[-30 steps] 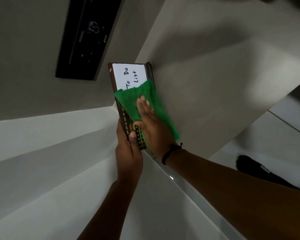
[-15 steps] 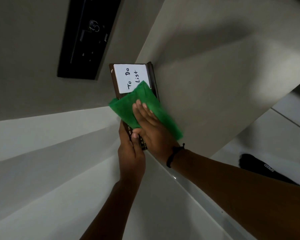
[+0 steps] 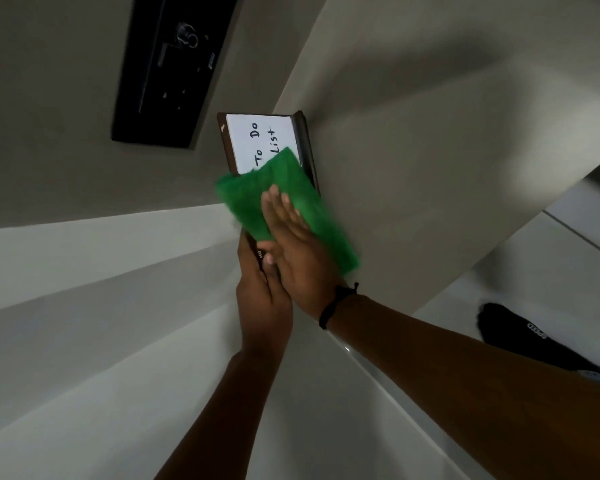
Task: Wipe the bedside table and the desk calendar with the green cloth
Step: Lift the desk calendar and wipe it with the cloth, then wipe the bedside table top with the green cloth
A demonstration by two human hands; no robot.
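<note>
The desk calendar (image 3: 257, 140) is a brown-framed board with a white "To Do List" card; it is held up in the middle of the view. My left hand (image 3: 262, 299) grips its near end from below. The green cloth (image 3: 250, 202) lies over the calendar's lower half, blurred at its right edge. My right hand (image 3: 295, 247) presses flat on the cloth, fingers together and pointing away from me. The calendar's lower part is hidden by cloth and hands. The beige bedside table top (image 3: 430, 150) spreads to the right behind the calendar.
A black switch panel (image 3: 174, 71) is fixed on the grey wall at the upper left. White bedding (image 3: 84, 323) fills the left and bottom. A black-socked foot (image 3: 520, 330) stands on the pale floor tiles (image 3: 582, 230) at the right.
My right hand has slid the cloth toward the calendar's left edge and slightly nearer me, covering the month strip. My left hand keeps the same grip.
</note>
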